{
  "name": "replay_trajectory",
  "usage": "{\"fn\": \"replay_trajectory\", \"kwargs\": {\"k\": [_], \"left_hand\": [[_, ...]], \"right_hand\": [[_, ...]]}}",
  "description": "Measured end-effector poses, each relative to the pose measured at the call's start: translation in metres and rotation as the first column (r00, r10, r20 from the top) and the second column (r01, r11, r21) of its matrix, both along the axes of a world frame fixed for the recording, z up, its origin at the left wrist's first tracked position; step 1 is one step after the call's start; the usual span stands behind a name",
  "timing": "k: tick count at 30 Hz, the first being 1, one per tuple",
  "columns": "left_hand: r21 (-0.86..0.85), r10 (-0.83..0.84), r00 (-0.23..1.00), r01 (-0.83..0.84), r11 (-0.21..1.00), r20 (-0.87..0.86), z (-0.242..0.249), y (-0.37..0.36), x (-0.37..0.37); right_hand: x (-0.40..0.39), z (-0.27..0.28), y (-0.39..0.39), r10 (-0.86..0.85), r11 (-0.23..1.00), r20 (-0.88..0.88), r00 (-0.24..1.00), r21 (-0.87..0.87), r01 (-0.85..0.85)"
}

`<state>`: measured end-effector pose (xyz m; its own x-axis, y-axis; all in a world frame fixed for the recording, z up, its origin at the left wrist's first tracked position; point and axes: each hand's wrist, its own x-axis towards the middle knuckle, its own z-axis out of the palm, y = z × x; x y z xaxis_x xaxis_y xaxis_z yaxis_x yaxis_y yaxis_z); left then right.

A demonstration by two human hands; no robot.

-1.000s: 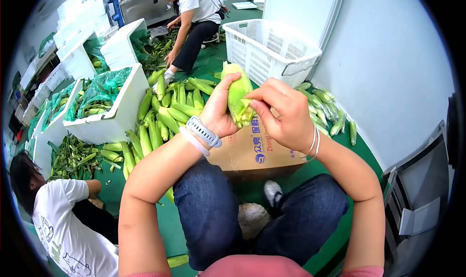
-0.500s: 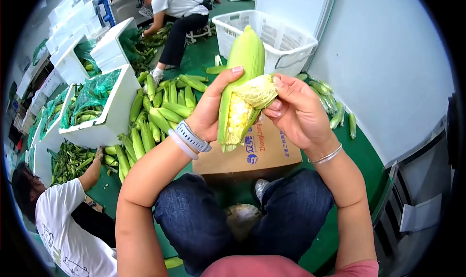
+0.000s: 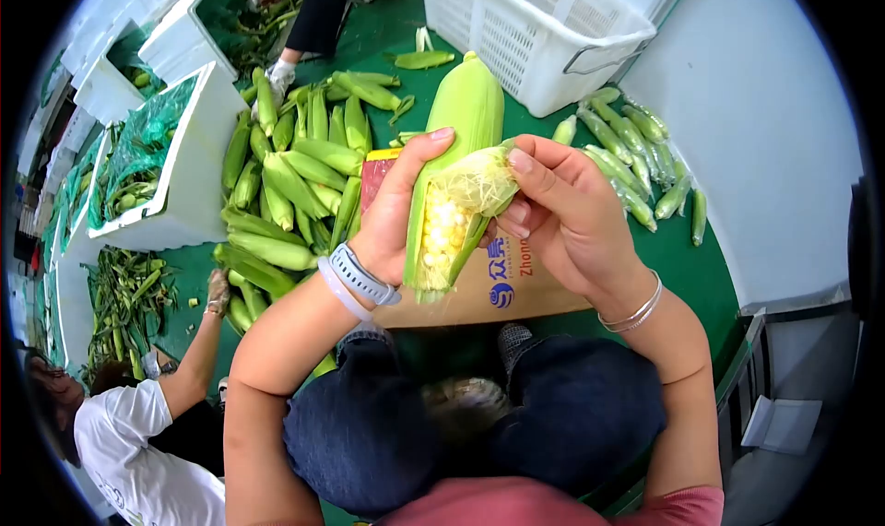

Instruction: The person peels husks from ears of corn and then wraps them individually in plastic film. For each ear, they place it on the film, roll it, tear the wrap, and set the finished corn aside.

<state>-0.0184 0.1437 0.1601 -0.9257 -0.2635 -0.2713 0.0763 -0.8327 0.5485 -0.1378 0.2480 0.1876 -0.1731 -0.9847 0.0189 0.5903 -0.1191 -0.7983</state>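
An ear of corn (image 3: 467, 104) in its green husk stands upright before me, with its tip end pointing down. My left hand (image 3: 395, 214) is wrapped round it from the left side. A flap of husk and pale silk is folded back, baring yellow and white kernels (image 3: 444, 229) on the lower part. Between thumb and fingers, my right hand (image 3: 564, 203) pinches the edge of that flap. Below both hands is a cardboard box (image 3: 433, 307) with blue and red print, partly covered by my hands and the corn.
Heaped unhusked corn (image 3: 295, 171) lies on the green floor at left, beside white foam boxes (image 3: 198, 171). A white plastic basket (image 3: 507, 51) stands ahead; wrapped ears (image 3: 636, 157) lie right of it. A co-worker's gloved hand (image 3: 218, 291) touches the heap; another person sits farther back.
My view has tilted and shifted, so the basket and wrapped ears appear farther right. Both hands keep their hold on the corn and its husk flap. The co-worker's hand at left has shifted.
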Motion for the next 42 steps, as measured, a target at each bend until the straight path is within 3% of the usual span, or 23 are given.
{"fn": "replay_trajectory", "kwargs": {"k": [5, 7, 10, 11, 12, 13, 15, 16, 17, 19, 21, 24, 26, 33, 35, 36, 37, 38, 39, 40, 41, 42], "left_hand": [[0.09, 0.094, 0.993, -0.1, 0.991, 0.074, -0.02, -0.013, -0.006], [0.249, 0.121, 0.989, -0.097, 0.964, -0.081, -0.029, -0.019, -0.006], [0.21, 0.185, 0.977, -0.159, 0.965, -0.11, -0.037, -0.021, -0.003], [0.189, 0.213, 0.968, -0.187, 0.964, -0.131, -0.038, -0.021, -0.003], [0.273, 0.319, 0.943, -0.332, 0.903, 0.092, -0.031, -0.019, -0.006], [0.272, 0.326, 0.941, -0.339, 0.901, 0.093, -0.037, -0.02, -0.004], [0.194, 0.329, 0.942, -0.311, 0.93, -0.068, -0.05, -0.025, -0.002], [0.261, 0.348, 0.935, -0.32, 0.911, -0.069, -0.052, -0.027, 0.0], [0.258, 0.349, 0.934, -0.321, 0.911, -0.071, -0.054, -0.028, 0.001], [0.291, 0.312, 0.913, -0.233, 0.928, -0.264, -0.062, -0.03, 0.002], [0.261, 0.309, 0.916, -0.242, 0.934, -0.256, -0.059, -0.03, 0.0], [0.375, 0.381, 0.892, -0.275, 0.885, -0.244, -0.062, -0.029, -0.003], [0.462, 0.316, 0.891, -0.141, 0.876, -0.326, -0.063, -0.029, -0.005], [0.515, 0.307, 0.847, -0.046, 0.856, -0.434, -0.071, -0.03, -0.009], [0.358, 0.256, 0.903, -0.125, 0.925, -0.346, -0.068, -0.037, -0.006], [0.226, 0.245, 0.914, -0.177, 0.958, -0.322, -0.074, -0.04, -0.001], [0.042, 0.273, 0.93, -0.271, 0.962, -0.246, -0.076, -0.037, 0.002], [-0.24, 0.348, 0.931, -0.365, 0.9, -0.114, -0.078, -0.03, 0.001], [-0.509, 0.456, 0.89, -0.403, 0.76, -0.024, -0.083, -0.025, -0.002], [-0.675, 0.413, 0.909, -0.343, 0.653, -0.062, -0.096, -0.027, 0.0], [-0.813, 0.378, 0.921, -0.287, 0.507, -0.089, -0.096, -0.03, -0.003], [-0.766, 0.353, 0.926, -0.324, 0.555, -0.136, -0.098, -0.029, -0.005]], "right_hand": [[-0.005, -0.005, -0.026, 0.028, 0.995, -0.063, 0.998, 0.101, -0.022], [-0.004, -0.005, -0.034, 0.048, 0.991, -0.112, 0.993, 0.132, -0.033], [0.001, -0.012, -0.042, -0.021, 0.985, -0.221, 0.975, 0.164, 0.058], [0.0, -0.02, -0.043, -0.161, 0.986, -0.507, 0.847, -0.053, 0.156], [0.001, -0.024, -0.042, -0.333, 0.941, -0.705, 0.626, -0.287, 0.178], [0.002, -0.021, -0.036, -0.329, 0.942, -0.704, 0.629, -0.287, 0.171], [0.005, -0.006, -0.023, -0.006, 0.99, -0.952, 0.304, 0.037, 0.134], [0.005, -0.007, -0.024, 0.086, 0.993, -0.973, 0.213, 0.101, 0.059], [0.006, -0.01, -0.026, 0.083, 0.994, -0.974, 0.212, 0.097, 0.058], [0.008, -0.024, -0.03, 0.09, 0.995, -0.924, 0.371, 0.096, -0.002], [0.009, -0.033, -0.029, 0.025, 1.0, -0.938, 0.346, 0.019, -0.02], [0.009, -0.035, -0.029, -0.059, 0.998, -0.937, 0.344, -0.066, -0.008], [0.009, -0.035, -0.029, -0.073, 0.994, -0.924, 0.375, -0.099, -0.049], [-0.002, -0.039, -0.032, -0.071, 0.985, -0.904, 0.422, -0.13, -0.112], [-0.016, -0.038, -0.034, 0.297, 0.951, -0.805, 0.513, 0.205, -0.23], [-0.02, -0.044, -0.037, 0.272, 0.96, -0.82, 0.504, 0.192, -0.205], [-0.024, -0.059, -0.042, 0.349, 0.919, -0.354, 0.868, 0.31, -0.244], [-0.029, -0.073, -0.046, 0.266, 0.868, 0.232, 0.936, 0.364, -0.337], [-0.035, -0.085, -0.047, 0.329, 0.848, 0.223, 0.918, 0.358, -0.391], [-0.027, -0.093, -0.048, 0.309, 0.937, -0.175, 0.935, 0.227, -0.267], [-0.021, -0.098, -0.05, 0.202, 0.977, -0.536, 0.82, 0.056, -0.204], [-0.03, -0.1, -0.049, 0.199, 0.978, -0.549, 0.811, 0.06, -0.2]]}}
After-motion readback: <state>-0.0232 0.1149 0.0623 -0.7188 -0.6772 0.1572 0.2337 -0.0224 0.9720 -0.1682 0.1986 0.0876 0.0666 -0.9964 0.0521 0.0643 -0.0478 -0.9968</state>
